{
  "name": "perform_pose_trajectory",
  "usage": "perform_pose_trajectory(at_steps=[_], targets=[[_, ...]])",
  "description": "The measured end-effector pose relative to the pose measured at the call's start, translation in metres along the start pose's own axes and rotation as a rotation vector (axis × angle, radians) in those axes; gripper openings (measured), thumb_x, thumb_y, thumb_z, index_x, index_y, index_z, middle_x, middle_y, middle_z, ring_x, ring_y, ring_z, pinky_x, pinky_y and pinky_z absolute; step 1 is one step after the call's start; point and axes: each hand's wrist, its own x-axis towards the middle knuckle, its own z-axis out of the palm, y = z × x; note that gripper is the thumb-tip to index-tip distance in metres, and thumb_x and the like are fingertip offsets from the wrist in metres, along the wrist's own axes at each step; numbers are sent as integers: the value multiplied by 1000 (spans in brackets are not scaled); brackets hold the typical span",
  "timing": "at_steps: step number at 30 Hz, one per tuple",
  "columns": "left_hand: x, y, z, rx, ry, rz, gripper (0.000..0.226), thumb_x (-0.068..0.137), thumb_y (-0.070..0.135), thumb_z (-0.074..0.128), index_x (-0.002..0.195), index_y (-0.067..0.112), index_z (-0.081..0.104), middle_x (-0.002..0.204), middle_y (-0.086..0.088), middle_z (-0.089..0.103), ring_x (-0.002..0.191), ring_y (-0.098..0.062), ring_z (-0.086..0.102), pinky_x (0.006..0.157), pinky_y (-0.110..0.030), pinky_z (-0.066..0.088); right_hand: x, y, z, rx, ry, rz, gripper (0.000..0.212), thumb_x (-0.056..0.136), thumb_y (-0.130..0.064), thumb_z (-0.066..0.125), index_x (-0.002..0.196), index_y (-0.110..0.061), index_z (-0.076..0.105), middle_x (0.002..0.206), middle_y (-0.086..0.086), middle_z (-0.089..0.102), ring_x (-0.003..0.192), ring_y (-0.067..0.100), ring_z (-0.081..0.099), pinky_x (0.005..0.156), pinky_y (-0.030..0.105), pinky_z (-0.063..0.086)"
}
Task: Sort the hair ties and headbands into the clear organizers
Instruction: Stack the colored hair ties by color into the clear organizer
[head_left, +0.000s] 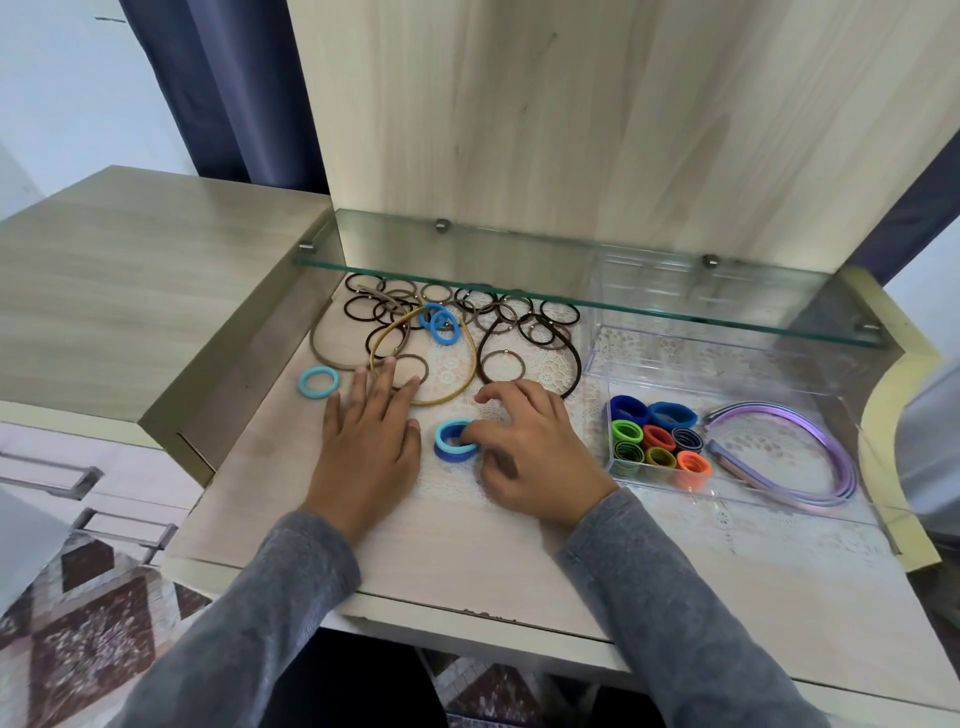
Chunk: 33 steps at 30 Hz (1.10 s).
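My right hand (524, 447) pinches a light blue hair tie (448, 434) stacked on a darker blue one on the desk. My left hand (371, 441) lies flat with straight fingers, its fingertips touching a thin brown tie (422, 364) and the gold headband (457, 384). Another light blue tie (318, 382) lies to its left. Several thin dark ties (467, 306) and two blue ties (441, 323) are scattered under the glass shelf. A dark brown headband (571, 358) lies beside them. The clear organizer (862, 499) holds several coloured ties (655, 439) and purple headbands (810, 457).
A glass shelf (571, 291) overhangs the back of the desk. A second clear box (675, 306) stands under it behind the organizer. A wooden back panel (571, 130) rises behind, a lower cabinet top (130, 291) is at the left, and drawer handles (52, 475) sit below.
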Motion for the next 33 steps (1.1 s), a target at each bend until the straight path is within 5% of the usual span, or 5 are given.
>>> perform_pose_trajectory(at_steps=[8,14,20,30,33], targets=[[3,-1,-1,0,-50,-8,60,103,31,28,159,32,8,166,5,-14,152,-20,-17,121,-47,-12,-1,5,-22,-95,-146,-56,30,86,-29,57,115,-31,65,133,3,44,126,24,32,103,41,29],[0,2,1,60,-40,91,73,87,40,14,159,30,9,165,4,-17,151,-22,-20,118,-49,-16,-4,4,-31,-130,-157,-62,28,90,-32,58,117,-33,65,138,4,40,130,26,27,108,42,25],[-7,6,2,82,18,212,78,81,38,6,157,28,20,167,9,3,153,-18,-8,119,-53,-8,-4,4,-31,-99,-123,-64,22,86,-25,67,107,-26,72,134,5,45,129,28,30,106,42,25],[-16,23,8,-171,46,354,72,81,26,20,151,30,38,150,12,47,145,0,11,121,-43,-5,-3,8,-26,-134,40,-191,10,72,-21,72,82,-22,76,104,7,59,106,33,53,85,44,44],[-12,31,8,-279,42,351,70,79,16,33,147,29,43,145,7,53,148,-6,21,122,-41,-5,-3,12,-35,-189,71,-208,8,74,-22,76,82,-23,75,101,6,59,104,32,54,83,44,45]])
